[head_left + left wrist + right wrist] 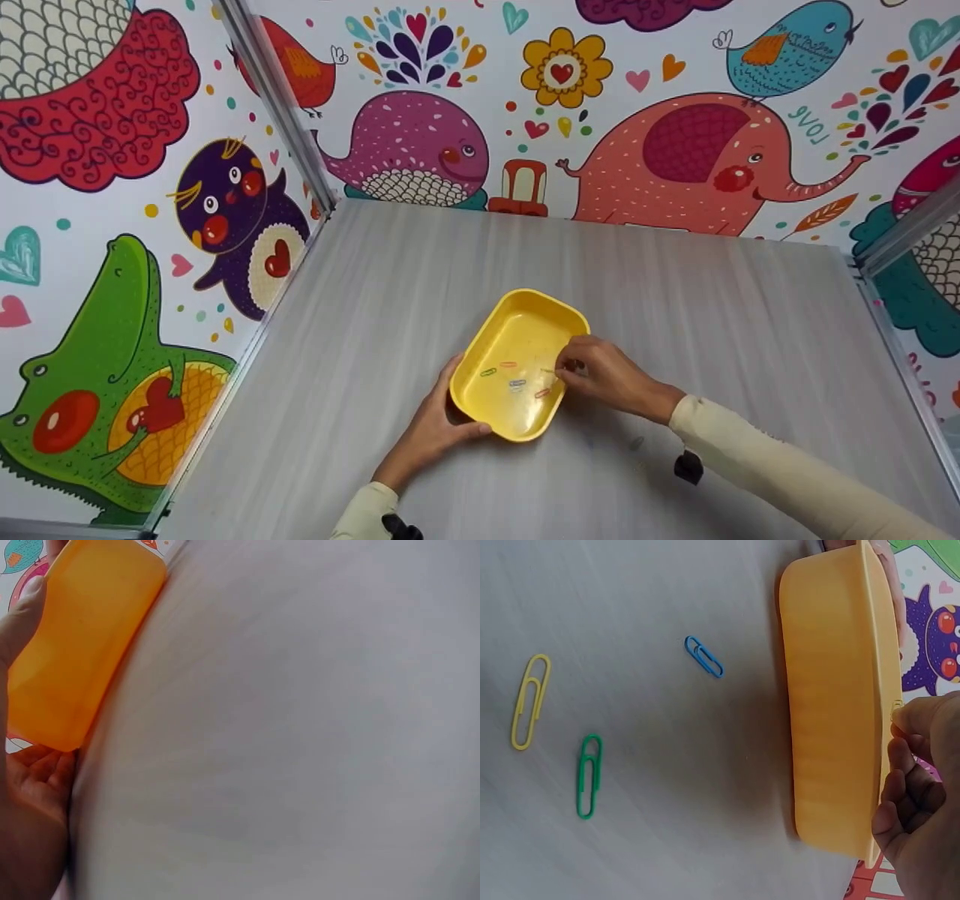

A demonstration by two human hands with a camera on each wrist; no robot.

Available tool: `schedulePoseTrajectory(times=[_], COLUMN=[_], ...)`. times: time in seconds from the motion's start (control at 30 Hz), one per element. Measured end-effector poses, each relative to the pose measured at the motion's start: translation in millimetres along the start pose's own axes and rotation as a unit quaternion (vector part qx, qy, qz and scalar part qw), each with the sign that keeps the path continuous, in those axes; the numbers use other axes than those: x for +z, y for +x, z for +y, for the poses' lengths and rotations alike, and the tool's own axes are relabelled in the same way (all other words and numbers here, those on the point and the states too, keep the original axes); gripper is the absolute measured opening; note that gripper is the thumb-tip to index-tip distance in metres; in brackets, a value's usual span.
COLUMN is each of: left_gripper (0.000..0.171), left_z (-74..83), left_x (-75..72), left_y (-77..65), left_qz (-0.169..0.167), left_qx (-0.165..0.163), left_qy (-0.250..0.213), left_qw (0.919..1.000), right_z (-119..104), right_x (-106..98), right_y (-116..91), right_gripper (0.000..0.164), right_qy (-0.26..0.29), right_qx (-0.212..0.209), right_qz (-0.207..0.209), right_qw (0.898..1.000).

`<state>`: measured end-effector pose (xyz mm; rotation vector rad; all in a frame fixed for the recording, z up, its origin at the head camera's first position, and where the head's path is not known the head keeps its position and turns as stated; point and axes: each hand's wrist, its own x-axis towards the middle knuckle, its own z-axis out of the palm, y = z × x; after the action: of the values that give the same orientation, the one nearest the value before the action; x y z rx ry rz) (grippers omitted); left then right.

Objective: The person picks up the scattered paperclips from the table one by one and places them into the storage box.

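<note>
A yellow plastic tray [480, 341] sits on the table with several coloured paper clips inside, among them a green paper clip [488, 372] and a blue paper clip [517, 383]. My left hand [431, 435] grips its near left corner, thumb at the near end and fingers along the left side. Over the right rim, my right hand [604, 375] pinches a yellow paper clip [897, 706] between thumb and forefinger. In the left wrist view the tray's outer wall [82, 645] shows beside the left thumb.
On the table right of the tray lie a blue paper clip [704, 657], a green paper clip [589, 777] and a yellow paper clip [530, 702]. Walls printed with cartoon animals [420, 150] enclose the grey table [360, 300] at the back and sides.
</note>
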<state>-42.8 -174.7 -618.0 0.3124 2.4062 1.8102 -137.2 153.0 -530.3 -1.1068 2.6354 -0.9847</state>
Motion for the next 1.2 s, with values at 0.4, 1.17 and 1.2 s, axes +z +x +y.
schedulePoseTrajectory(times=[0.4,1.17,1.2], left_gripper=[0.122,0.118,0.118], left_z=[-0.5,1.6,1.7], left_x=[0.7,0.4,0.5], left_y=[1.8,0.0,0.1], left_qz=[0.006,0.002,0.002], left_qx=[-0.003,-0.01,-0.009], left_qy=[0.003,-0.001,0.0], left_qw=[1.0,1.0,1.0], right_z=[-0.4,-8.8,-8.8], right_x=[0.7,14.1,14.0], right_y=[12.6,36.8,36.7], right_gripper=[0.008,0.007,0.008], right_qy=[-0.019,-0.063,-0.063], right_qx=[-0.025,-0.066,-0.064], right_qz=[-0.043,-0.091,-0.089], right_qw=[0.999,0.992,0.992])
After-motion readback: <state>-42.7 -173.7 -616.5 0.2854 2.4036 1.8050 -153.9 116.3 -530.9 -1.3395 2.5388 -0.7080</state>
